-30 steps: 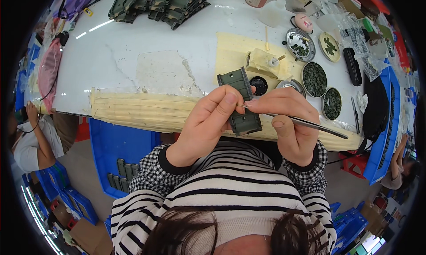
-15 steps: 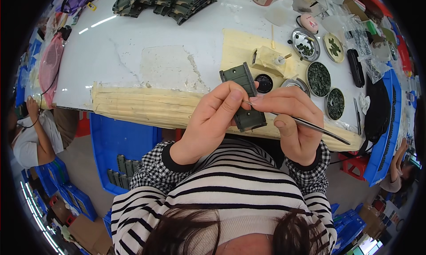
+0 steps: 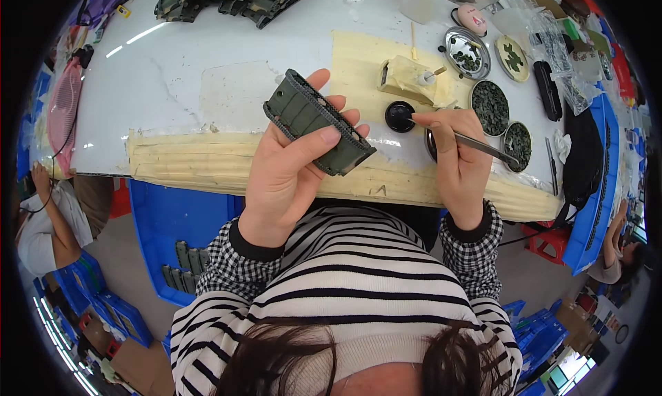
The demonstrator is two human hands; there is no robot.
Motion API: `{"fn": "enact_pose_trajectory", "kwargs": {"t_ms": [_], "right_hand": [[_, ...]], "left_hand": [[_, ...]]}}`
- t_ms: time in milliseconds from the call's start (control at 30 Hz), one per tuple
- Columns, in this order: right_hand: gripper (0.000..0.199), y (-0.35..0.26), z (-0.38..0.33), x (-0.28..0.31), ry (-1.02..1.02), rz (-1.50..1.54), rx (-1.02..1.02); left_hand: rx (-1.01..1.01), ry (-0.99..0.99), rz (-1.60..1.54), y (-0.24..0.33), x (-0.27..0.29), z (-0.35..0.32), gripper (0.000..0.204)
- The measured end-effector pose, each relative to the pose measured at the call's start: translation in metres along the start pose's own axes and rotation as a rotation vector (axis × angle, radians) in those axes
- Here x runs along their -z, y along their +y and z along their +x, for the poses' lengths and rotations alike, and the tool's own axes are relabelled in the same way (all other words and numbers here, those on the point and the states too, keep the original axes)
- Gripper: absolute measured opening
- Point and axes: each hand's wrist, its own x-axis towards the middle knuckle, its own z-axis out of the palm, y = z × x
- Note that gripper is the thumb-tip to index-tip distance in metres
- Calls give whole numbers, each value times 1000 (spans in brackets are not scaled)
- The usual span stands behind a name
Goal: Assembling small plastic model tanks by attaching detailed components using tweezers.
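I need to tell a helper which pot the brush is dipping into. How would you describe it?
Start at the yellow mat on the white table. At its near edge, beside the right hand, sits a small black pot. The round dishes to its right are wider, holding green bits.

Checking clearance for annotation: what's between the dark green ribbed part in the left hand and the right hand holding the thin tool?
Head view: a small black round pot on pale yellow paper lies between the dark green ribbed part and the right hand.

A black-and-white striped top (image 3: 352, 285) over checked cuffs (image 3: 231, 261) (small gingham), and dark hair (image 3: 276, 358).
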Motion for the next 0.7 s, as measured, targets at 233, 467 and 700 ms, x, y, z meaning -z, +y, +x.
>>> {"fn": "enact_pose_trajectory", "kwargs": {"t_ms": [233, 467, 700], "right_hand": [[12, 2, 3, -3, 2, -65, 55], [15, -1, 1, 2, 53, 5, 89], [19, -29, 2, 12, -8, 401, 207]], "left_hand": [[-5, 73, -99, -2, -1, -3, 38], [8, 64, -108, 2, 2, -3, 31], [86, 63, -175, 0, -2, -2, 32]]}}
